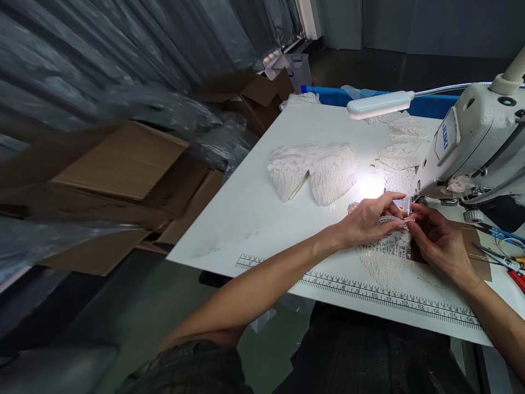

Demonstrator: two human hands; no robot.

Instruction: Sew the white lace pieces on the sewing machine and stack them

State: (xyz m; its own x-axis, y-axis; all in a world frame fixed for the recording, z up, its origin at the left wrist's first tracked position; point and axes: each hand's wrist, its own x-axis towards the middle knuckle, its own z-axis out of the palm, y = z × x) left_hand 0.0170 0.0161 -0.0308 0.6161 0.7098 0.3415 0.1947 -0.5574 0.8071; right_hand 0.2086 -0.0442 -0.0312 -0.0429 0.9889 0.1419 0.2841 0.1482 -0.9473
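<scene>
In front of the needle area of a white sewing machine [471,131], my left hand [371,219] pinches the upper edge of a white lace piece [385,257]. My right hand [441,238] grips the same edge from the right, fingertips close to those of the left. The lace hangs down from my fingers onto the white table [246,219], its lower part spread towards the printed ruler [373,293]. Another lace piece [315,169] lies flat to the left, and a run of lace [400,145] extends behind the machine's needle.
A lamp [381,104] on a flexible neck hangs over the table. Scissors [498,257] and blue-handled snips [502,234] lie at the right. Cardboard boxes [123,158] and plastic wrapping stand left of the table. A blue bin [332,96] is behind it.
</scene>
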